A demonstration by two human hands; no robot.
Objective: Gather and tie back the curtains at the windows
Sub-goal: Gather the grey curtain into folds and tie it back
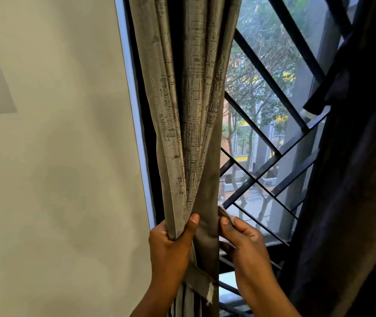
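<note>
Grey curtain (189, 124) hung bunched left of window bars (271, 92). Left hand (171, 245) curled round folds; right hand (242, 241) pinched tie strip (226, 216) beside curtain. Best: keep bundle tight, wrap strip snugly.

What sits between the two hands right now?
In the head view, the gathered curtain fills the gap: the left hand grips its left folds, and the right hand pinches a tie strip at its right edge.
</note>
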